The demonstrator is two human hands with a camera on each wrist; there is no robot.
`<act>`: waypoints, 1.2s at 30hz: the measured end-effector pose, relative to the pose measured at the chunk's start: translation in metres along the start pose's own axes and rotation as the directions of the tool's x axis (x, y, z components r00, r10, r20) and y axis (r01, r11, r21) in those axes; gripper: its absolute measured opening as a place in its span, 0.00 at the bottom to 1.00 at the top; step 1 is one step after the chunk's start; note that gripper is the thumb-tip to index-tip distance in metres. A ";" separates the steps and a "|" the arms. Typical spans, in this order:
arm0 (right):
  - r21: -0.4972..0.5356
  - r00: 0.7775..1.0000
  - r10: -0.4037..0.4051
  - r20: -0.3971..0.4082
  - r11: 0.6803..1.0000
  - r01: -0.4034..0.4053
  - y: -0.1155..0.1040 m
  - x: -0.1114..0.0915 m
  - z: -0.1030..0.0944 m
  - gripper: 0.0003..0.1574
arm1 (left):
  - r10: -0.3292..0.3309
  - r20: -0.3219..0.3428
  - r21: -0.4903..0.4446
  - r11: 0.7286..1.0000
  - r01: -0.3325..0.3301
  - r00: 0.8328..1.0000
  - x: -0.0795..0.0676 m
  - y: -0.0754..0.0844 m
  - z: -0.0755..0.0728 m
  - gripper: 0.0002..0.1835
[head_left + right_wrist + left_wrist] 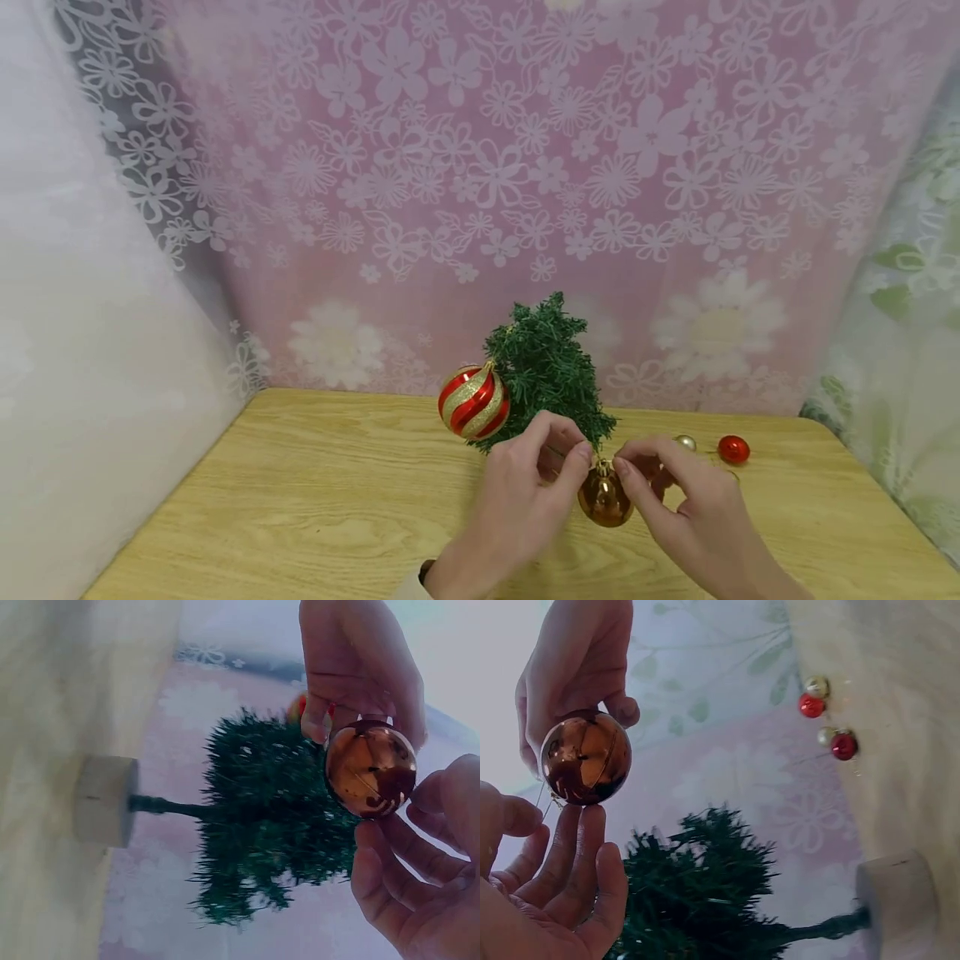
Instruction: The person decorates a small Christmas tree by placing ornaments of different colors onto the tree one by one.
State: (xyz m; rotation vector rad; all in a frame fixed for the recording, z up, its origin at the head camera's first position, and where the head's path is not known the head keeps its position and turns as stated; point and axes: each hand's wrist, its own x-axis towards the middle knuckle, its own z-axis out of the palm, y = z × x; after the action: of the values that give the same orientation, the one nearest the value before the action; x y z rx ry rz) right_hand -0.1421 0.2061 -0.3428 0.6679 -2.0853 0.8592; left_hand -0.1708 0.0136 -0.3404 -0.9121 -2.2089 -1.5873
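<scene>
A shiny copper-brown Christmas bauble [605, 497] hangs between both hands, in front of the small green artificial tree [547, 367]. My left hand [528, 492] pinches the thin hanging loop of the bauble between thumb and forefinger, left of its cap. On the other side, my right hand [693, 508] pinches the same loop close to the cap. In the left wrist view the loop's thin strands [544, 804] stretch between the two hands. A large red-and-gold striped bauble [474, 402] hangs on the tree's left side.
Several small baubles, including a red one [733, 450] and a pale gold one [685, 442], lie on the wooden table [300, 500] at the right. The tree stands on a round wooden base [107, 801]. A pink flowered curtain [487, 167] hangs behind.
</scene>
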 end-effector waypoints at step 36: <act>0.010 0.924 0.352 0.150 0.934 -0.358 0.005 0.073 0.010 0.03 | -0.005 -0.247 0.414 0.904 0.110 0.969 0.045 0.018 -0.008 0.06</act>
State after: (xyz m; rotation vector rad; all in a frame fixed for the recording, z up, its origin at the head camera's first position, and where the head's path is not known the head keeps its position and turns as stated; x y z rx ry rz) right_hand -0.1915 0.1900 -0.2906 0.3831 -2.3715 1.0785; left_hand -0.1952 0.0245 -0.2985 -0.5011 -2.2855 -1.0933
